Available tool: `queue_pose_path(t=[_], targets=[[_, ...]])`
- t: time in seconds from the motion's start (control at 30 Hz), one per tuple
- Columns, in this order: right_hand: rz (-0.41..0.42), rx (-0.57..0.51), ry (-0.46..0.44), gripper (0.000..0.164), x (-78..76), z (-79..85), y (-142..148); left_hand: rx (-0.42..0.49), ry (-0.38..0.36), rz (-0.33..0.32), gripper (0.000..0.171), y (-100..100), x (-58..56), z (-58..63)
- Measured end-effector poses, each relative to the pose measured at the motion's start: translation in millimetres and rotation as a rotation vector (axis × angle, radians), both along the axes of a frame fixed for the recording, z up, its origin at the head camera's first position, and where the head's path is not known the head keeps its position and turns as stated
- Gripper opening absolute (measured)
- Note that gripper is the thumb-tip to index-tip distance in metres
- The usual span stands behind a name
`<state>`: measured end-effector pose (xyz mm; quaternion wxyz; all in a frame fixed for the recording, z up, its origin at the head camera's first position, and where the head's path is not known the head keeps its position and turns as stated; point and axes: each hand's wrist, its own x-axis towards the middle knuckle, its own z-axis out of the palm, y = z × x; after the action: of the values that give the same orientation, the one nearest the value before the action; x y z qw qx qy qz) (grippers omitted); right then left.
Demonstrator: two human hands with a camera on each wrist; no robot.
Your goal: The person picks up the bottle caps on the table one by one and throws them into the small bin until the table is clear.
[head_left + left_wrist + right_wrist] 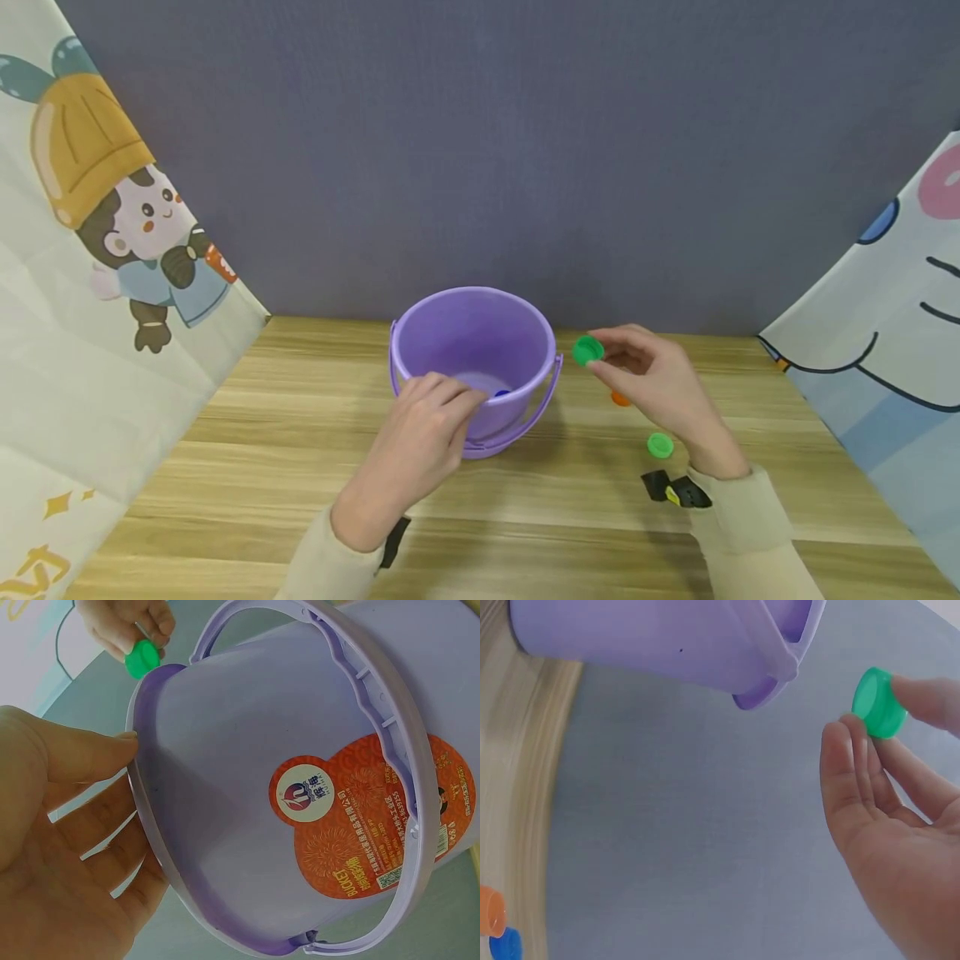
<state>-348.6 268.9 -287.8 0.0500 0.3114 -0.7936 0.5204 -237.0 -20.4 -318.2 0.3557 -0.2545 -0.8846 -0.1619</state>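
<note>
A purple bucket point(480, 425) stands upright on the table, its handle hanging down on the near side. My left hand point(431, 433) grips its near rim, with the thumb outside and the fingers over the inner side in the left wrist view. To the right of the bucket, above the table, my right hand point(660, 379) pinches a green bottle cap point(588, 351) between thumb and fingertips. The cap point(879, 703) is tilted, its hollow side showing. Inside the bucket a small blue piece point(502, 392) shows, partly hidden by the near rim.
A light green cap point(660, 445) lies on the wooden table point(570, 533) near the right wrist. An orange cap point(621, 399) sits partly behind the right hand, with a blue cap point(506, 944) beside it. A grey wall point(480, 150) rises behind the bucket.
</note>
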Motion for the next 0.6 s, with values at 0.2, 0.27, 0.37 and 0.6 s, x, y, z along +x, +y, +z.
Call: queue_pose_path(t=[0.2, 0.27, 0.37, 0.6], targets=[[0.018, -0.025, 0.034, 0.032, -0.3, 3.3, -9, 0.001, 0.001, 0.003, 0.021, 0, -0.1, -0.3], [0.03, -0.035, 0.047, 0.032, -1.1, 3.5, -12, 0.0, 0.002, 0.004, 0.021, 0, -0.1, -0.4], [0.047, -0.049, 0.058, 0.033, -2.4, 3.4, -17, -0.001, 0.003, 0.007, 0.021, 1, -0.2, -0.7], [0.038, 0.01, 0.082, 0.031, -1.8, 7.8, -27, -0.013, 0.005, 0.012, 0.022, 1, -0.3, -0.9]])
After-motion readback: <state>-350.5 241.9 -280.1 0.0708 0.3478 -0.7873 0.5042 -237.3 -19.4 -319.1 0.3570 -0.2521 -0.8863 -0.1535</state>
